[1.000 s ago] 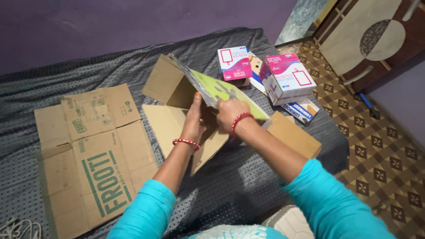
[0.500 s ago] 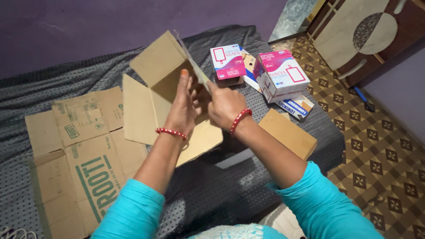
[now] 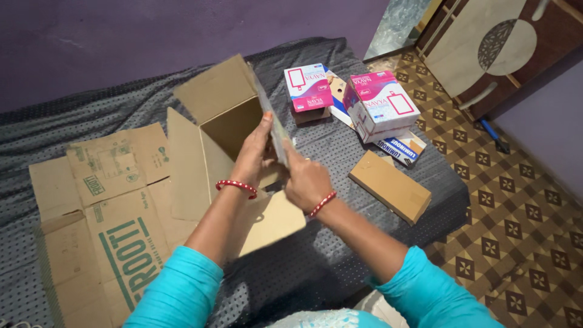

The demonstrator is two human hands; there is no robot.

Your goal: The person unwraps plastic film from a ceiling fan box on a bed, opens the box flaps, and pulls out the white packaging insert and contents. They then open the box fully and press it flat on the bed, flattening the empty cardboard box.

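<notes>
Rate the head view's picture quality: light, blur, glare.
Head view: dim, even indoor light, soft shadows. The cardboard box edge between the left hand and right hand is motion-blurred. The pink-and-white cartons stay sharp. Mild sheen on the patterned floor.

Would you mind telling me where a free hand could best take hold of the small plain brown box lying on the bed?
Grip the small brown box across its two long sides, coming from above. It lies flat on the dark bedcover, long and low, its top and long edges clear. The pink-and-white boxes lie apart from it, so they should not crowd the fingers.
</notes>
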